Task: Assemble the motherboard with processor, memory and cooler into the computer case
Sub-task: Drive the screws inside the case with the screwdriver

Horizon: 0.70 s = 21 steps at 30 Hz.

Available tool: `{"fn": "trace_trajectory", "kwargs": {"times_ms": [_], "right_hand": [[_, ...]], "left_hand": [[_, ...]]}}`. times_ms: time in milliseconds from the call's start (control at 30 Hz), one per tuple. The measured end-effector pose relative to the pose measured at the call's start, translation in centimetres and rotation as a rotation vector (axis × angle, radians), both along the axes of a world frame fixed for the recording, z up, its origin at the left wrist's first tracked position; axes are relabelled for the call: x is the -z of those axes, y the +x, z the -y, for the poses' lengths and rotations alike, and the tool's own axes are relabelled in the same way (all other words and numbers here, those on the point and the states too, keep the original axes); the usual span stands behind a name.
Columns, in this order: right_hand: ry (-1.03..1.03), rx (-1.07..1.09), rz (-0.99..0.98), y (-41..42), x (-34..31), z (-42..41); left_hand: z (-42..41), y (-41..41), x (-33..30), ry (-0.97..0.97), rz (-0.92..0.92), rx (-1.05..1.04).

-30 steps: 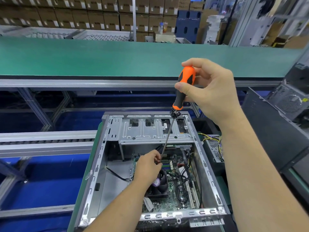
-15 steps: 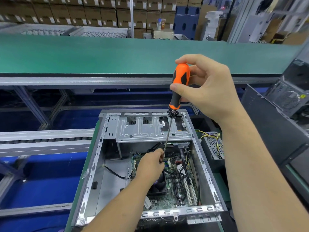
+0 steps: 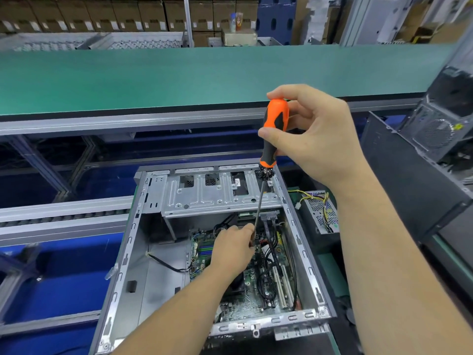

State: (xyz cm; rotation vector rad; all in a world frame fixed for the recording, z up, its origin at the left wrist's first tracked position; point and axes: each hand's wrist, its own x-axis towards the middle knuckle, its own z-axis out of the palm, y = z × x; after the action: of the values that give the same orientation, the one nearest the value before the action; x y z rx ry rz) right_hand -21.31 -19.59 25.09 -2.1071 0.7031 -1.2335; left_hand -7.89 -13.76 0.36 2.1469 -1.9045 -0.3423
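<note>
An open grey computer case (image 3: 128,252) lies on its side below me, with the green motherboard (image 3: 258,285) inside. My right hand (image 3: 314,139) grips the orange and black handle of a long screwdriver (image 3: 273,129) held upright above the case. Several screws cling to the shaft collar under the handle. My left hand (image 3: 230,249) is down inside the case, its fingertips pinching the screwdriver shaft near the tip, over the board's upper part. It hides the tip and most of the cooler.
A silver drive cage (image 3: 217,196) spans the case's far end. A power supply with yellow wires (image 3: 320,211) lies right of the case. Other dark cases (image 3: 419,180) stand at the right. A green conveyor belt (image 3: 179,75) runs across behind, with roller rails (image 3: 64,216) at left.
Both hands and the screwdriver keep nearly the same pose. My left hand has shifted slightly toward the far end of the board along with the tip.
</note>
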Motion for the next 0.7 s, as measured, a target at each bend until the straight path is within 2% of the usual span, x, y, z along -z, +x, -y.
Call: {"fn": "trace_trajectory", "kwargs": {"times_ms": [700], "right_hand": [[0.024, 0.036, -0.037, -0.3, 1.1, 1.2]], "left_hand": [[0.6, -0.3, 0.9, 0.045, -0.119, 0.017]]}}
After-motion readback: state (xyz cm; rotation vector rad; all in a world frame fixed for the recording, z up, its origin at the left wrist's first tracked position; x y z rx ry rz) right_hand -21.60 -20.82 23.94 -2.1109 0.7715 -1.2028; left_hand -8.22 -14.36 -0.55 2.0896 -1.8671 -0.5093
